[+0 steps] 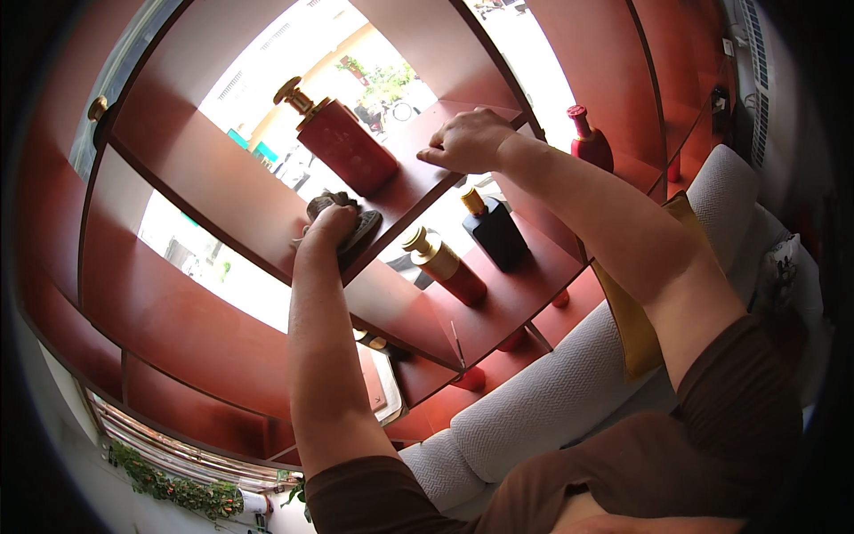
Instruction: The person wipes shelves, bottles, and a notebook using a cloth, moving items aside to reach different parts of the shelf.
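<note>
My left hand [332,225] grips a dark grey-brown patterned object [365,228] at the left end of a reddish-brown wooden shelf [427,175]. Whether it is a bunched cloth or a carved ornament I cannot tell. Just beyond it on the same shelf stands a large red bottle [348,148] with a gold stopper. Over the right part of this shelf is my right hand [470,140], its fingers curled in and nothing visible in them. The palm is hidden, as is any contact with the wood.
One level down stand a red-and-gold bottle [446,268] and a black bottle [497,232] with a gold cap. Another red bottle [592,141] is at the right. A grey textured sofa back [534,394] with a mustard cushion [630,320] lies between me and the shelves.
</note>
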Demonstrator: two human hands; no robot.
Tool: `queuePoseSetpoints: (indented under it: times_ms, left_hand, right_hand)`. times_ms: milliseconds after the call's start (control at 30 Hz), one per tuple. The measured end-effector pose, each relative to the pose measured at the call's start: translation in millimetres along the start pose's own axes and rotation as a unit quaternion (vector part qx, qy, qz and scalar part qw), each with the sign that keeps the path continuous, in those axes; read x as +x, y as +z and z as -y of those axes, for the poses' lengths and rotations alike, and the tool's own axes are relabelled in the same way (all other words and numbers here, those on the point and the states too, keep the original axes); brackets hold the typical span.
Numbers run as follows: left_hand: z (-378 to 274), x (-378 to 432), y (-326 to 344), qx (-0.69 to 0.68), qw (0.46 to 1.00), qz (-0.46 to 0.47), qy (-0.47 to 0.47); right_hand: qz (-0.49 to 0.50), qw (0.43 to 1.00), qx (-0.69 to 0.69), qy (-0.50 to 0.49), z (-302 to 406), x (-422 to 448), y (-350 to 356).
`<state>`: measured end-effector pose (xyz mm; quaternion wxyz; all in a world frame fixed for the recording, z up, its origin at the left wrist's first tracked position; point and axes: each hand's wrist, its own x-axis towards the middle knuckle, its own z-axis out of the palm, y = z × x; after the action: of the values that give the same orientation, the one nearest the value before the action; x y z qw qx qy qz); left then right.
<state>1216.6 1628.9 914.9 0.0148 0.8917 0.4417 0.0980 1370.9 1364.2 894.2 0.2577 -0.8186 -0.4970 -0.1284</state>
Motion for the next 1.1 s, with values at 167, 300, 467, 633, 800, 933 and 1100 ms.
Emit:
queuePoseSetpoints:
  times_ms: [167, 300, 467, 633, 800, 933, 1100]
  left_hand:
    - [-25.0, 25.4, 0.8, 0.019, 0.998, 0.061, 0.013]
    - [-18.2, 58.6, 6.7, 0.071, 0.994, 0.078, 0.005]
    - [-12.2, 89.1, 15.9, 0.103, 0.99, 0.097, 0.005]
    - [-5.3, 101.7, 15.9, 0.121, 0.987, 0.104, -0.002]
    - [0.0, 104.5, 17.8, 0.109, 0.988, 0.107, 0.007]
    - [7.4, 94.3, 14.2, 0.084, 0.99, 0.109, 0.017]
    - [17.8, 82.2, 10.7, -0.009, 0.991, 0.118, 0.058]
  right_hand:
    - [0.008, 1.0, 0.027, -0.006, -11.1, -2.4, -5.4]
    - [0.008, 0.999, 0.022, -0.04, -12.2, -4.1, -8.5]
    - [0.014, 0.998, 0.022, -0.062, -15.5, -3.2, -7.3]
    - [0.014, 0.997, 0.031, -0.074, -14.7, -6.6, -11.7]
    - [0.018, 0.998, 0.02, -0.052, -15.7, -4.1, -7.6]
    - [0.007, 0.999, 0.021, -0.048, -15.0, -4.4, -8.9]
    - [0.013, 0.999, 0.031, -0.022, -16.0, -3.3, -9.5]
